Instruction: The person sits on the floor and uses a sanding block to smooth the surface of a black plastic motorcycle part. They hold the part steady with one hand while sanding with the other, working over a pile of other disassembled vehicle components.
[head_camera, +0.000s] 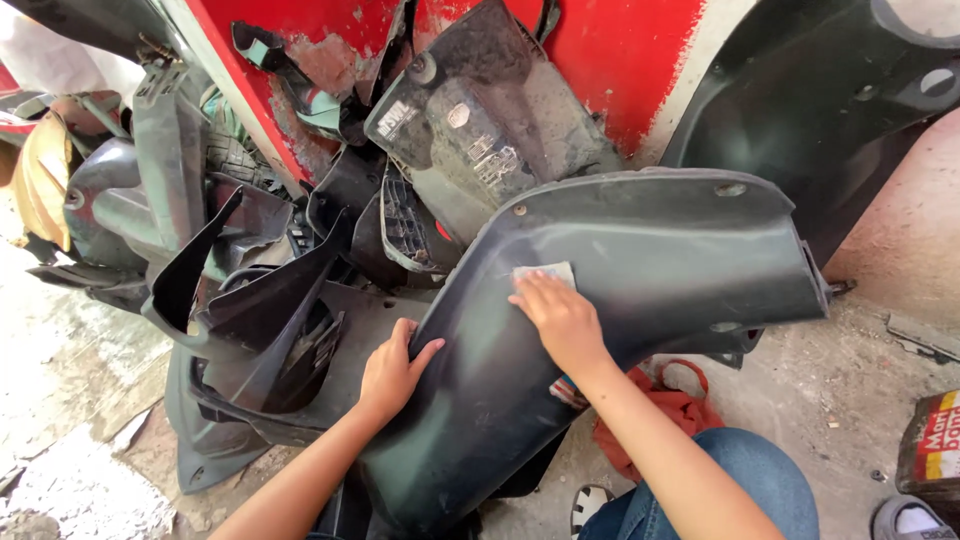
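A large dark grey plastic scooter body panel (650, 260) leans in front of me, its curved face toward the camera. My left hand (392, 372) grips the panel's left edge, thumb on the front. My right hand (560, 315) lies flat on the panel's face and presses a small grey sheet of sandpaper (546, 272) against it with the fingers. The panel's surface looks dull and scuffed around the sheet.
A heap of black and grey scooter panels (250, 290) is piled at the left against a red and white wall (620, 50). Another black panel (840, 90) stands at the right. A red cloth bag (670, 405) lies by my knee, a tin (935, 445) at far right.
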